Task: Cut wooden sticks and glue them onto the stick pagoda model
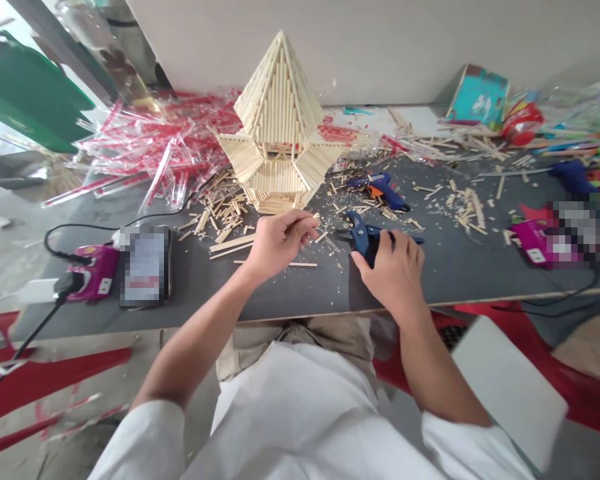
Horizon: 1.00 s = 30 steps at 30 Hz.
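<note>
My left hand (pixel 283 241) is closed in a pinch, with the tip of a short wooden stick piece (pixel 317 217) showing at its fingertips. It is just in front of a model pavilion (pixel 280 100) built from pale thin sticks, with a pointed roof and flared lower panels. To the right, my right hand (pixel 396 270) is curled around a dark blue hand cutter (pixel 362 235), whose jaws point to the left. The palm hides part of the tool. Behind the cutter lies a blue and orange glue gun (pixel 380 190).
Cut stick scraps (pixel 220 217) litter the grey table (pixel 290 293). Red and clear plastic wrappers (pixel 150 150) heap at the back left. A phone (pixel 146 267) lies beside a purple power strip (pixel 97 270) with cables. Another purple power strip (pixel 545 241) is at the right.
</note>
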Motion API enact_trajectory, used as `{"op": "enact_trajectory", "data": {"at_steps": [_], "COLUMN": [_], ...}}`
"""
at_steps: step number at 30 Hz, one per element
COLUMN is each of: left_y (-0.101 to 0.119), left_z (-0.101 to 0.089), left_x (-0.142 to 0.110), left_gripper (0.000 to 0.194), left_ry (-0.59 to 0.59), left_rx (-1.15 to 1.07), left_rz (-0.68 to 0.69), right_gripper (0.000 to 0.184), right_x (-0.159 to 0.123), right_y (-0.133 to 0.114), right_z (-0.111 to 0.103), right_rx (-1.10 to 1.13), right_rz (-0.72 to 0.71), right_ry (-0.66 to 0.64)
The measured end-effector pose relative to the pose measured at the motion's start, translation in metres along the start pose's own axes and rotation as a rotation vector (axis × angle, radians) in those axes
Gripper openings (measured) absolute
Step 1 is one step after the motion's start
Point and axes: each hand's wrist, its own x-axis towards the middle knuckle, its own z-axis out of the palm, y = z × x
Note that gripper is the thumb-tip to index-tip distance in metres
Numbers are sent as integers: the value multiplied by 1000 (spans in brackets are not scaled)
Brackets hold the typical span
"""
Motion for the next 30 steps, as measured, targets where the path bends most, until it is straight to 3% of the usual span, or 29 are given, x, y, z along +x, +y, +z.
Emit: {"op": "enact_trajectory", "data": {"at_steps": [3,6,9,12,17,30], "left_y": [7,10,5,-8,-24,-28], "left_z": [-7,-15,-22,-29,-36,-24], "left_x": [3,7,9,7,-1,-5], "left_gripper": [20,20,19,18,19,17], "left_ry": [-45,-94,-30,30,-9,96], "left_rx": [104,170,173,222,426,515], "left_rz": [3,36,69,125,270,386], "right_gripper": [35,33,36,38,37,39], "right_x": [26,59,87,100,95,92], "right_y": [-13,-40,-65,-77,-77,-71], "right_z": [-24,-42,-40,-21,8,28], "right_rx": [488,983,1200,1365,1448,1471], "right_rz": [-162,-198,-232,-247,-230,-332], "right_ry": [-89,-282,-358,-479,-592,-504]}}
